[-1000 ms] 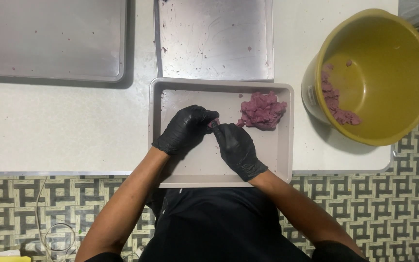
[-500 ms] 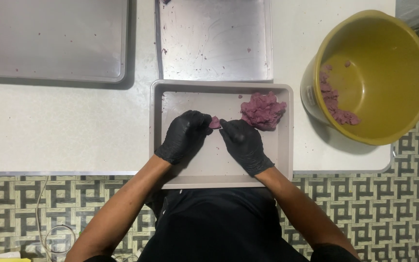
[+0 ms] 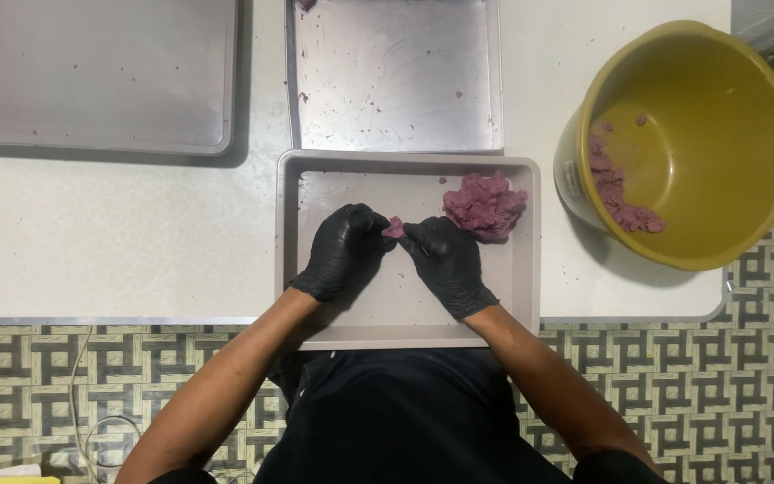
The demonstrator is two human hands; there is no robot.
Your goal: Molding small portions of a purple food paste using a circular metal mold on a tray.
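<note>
Over a shallow grey metal tray (image 3: 315,309) on the white bench (image 3: 118,233), the black-gloved left hand (image 3: 347,249) and right hand (image 3: 445,262) pinch a small soft purple dough piece (image 3: 394,228) between curled fingertips. A lumpy purple dough mound (image 3: 485,206) sits at the tray's far right.

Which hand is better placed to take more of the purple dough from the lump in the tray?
The right hand, probably. The purple lump lies just beyond its fingertips, at the tray's right side. The left hand is farther away and would have to cross over. Both pinch the small piece.
</note>
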